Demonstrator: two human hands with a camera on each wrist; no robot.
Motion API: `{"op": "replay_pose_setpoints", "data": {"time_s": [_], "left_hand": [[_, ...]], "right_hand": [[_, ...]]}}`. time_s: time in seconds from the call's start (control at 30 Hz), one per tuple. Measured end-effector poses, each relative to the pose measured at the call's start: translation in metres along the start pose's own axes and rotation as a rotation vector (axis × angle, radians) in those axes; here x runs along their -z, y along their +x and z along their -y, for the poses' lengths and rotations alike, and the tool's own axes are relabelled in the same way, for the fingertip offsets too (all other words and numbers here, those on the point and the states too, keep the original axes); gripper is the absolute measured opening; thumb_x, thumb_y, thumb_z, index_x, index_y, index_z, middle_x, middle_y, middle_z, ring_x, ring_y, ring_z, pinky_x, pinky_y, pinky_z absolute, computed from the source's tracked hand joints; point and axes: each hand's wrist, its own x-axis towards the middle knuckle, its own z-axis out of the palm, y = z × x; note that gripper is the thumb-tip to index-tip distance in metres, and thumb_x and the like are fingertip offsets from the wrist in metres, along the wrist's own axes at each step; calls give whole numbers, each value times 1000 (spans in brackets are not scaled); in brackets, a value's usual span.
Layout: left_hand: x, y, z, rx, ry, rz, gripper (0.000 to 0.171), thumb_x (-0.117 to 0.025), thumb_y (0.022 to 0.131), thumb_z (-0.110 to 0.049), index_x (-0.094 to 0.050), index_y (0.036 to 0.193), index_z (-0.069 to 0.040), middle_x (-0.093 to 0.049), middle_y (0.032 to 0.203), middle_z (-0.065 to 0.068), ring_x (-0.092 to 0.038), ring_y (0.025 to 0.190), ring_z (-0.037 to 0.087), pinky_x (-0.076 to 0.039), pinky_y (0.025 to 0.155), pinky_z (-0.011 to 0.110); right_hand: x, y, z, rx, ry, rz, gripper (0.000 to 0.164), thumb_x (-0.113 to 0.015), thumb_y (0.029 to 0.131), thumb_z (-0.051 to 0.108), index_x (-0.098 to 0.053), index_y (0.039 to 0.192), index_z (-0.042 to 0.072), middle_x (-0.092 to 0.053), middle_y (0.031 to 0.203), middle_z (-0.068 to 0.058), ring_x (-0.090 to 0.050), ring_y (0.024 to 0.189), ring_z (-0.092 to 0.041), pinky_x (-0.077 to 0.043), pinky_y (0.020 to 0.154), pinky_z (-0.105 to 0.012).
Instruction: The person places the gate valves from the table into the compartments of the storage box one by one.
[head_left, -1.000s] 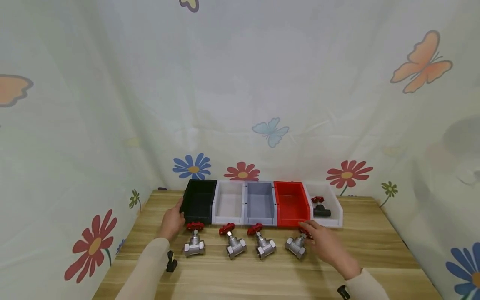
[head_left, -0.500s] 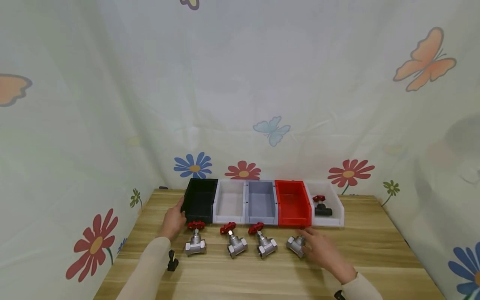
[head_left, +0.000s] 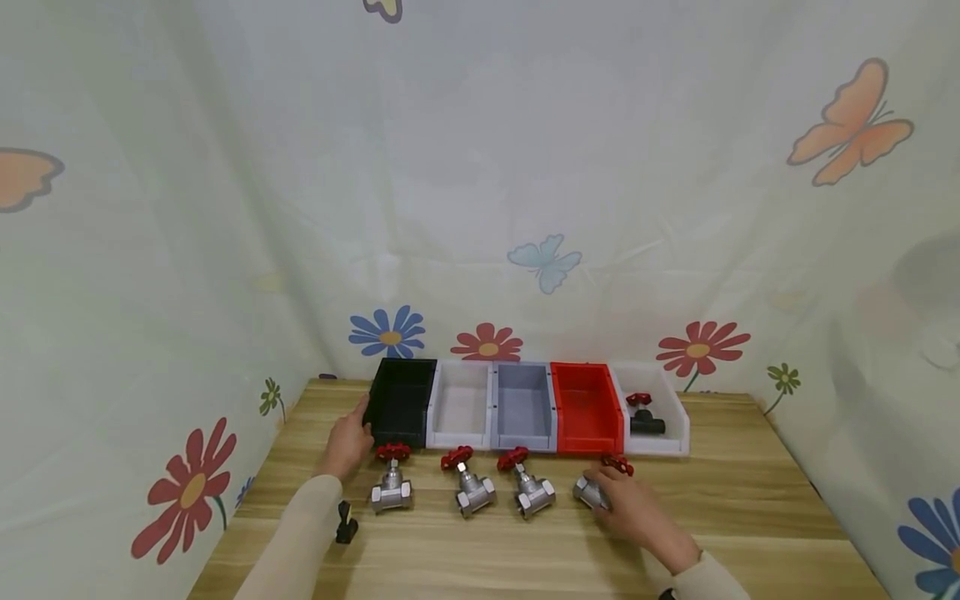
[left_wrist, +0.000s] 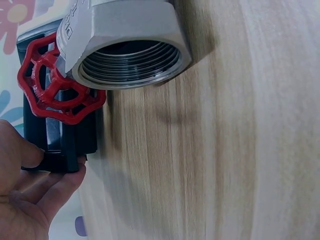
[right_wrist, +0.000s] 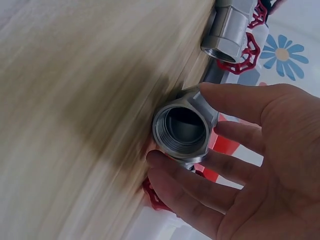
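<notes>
left hand [head_left: 347, 443] outstretched, pinching black bin [head_left: 402, 402], right hand [head_left: 632, 507] angled inward, curled round rightmost silver valve [head_left: 588, 493]

Left hand [head_left: 348, 443] pinching, right hand [head_left: 630, 507] curled, seemingly gripping, sleeved forearms [head_left: 296, 533] extended

Valve bodies [head_left: 534, 495] bare silver metal, satin flats, ridged threads [left_wrist: 127, 67] inside. Handwheels [head_left: 393, 451] glossy red, look painted. Bins [head_left: 588, 444] smooth plastic, low sheen; dark valve [head_left: 647, 426] looks matt. Tabletop [head_left: 525, 562] wood-grained, smooth, soft sheen from where I stand. Backdrop [head_left: 465, 167] creased, printed, cloth or sheeting, can't tell. Sleeves [head_left: 291, 537] matt cloth.
</notes>
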Motion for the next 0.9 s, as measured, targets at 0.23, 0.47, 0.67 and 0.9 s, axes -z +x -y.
{"op": "replay_pose_setpoints", "data": {"time_s": [0.23, 0.47, 0.67, 0.9], "left_hand": [[0, 0, -2, 1, 10, -3, 62, -57, 89, -1, -38, 148, 2, -66, 99, 37, -66, 86, 45, -51, 83, 57], [1, -2, -4, -5, 17, -1, 61, -56, 89, 0, -39, 147, 3, -66, 98, 37, -66, 86, 46, -50, 83, 57], [2, -2, -4, -11, 17, -4, 61, -56, 88, 0, -39, 147, 3, -66, 97, 37, -65, 84, 45, -51, 82, 57], [0, -2, -1, -16, 8, -15, 62, -55, 88, 0, -39, 148, 2, -66, 96, 37, -66, 85, 46, -50, 82, 57]], "right_hand": [[-2, 3, 2, 3, 0, 1, 55, -79, 78, 17, -62, 131, 11, -60, 135, -13, -62, 114, -33, -49, 92, -56], [-9, 4, 2, 26, -13, -38, 61, -82, 72, 13, -62, 130, 9, -61, 129, -14, -63, 103, -29, -52, 84, -52], [-15, 7, 1, 29, -19, -59, 62, -83, 71, 13, -62, 129, 7, -62, 127, -15, -63, 102, -29, -52, 87, -52], [-15, 12, 2, 41, -32, -68, 59, -82, 72, 14, -62, 128, 4, -63, 124, -15, -64, 101, -30, -52, 86, -52]]}}
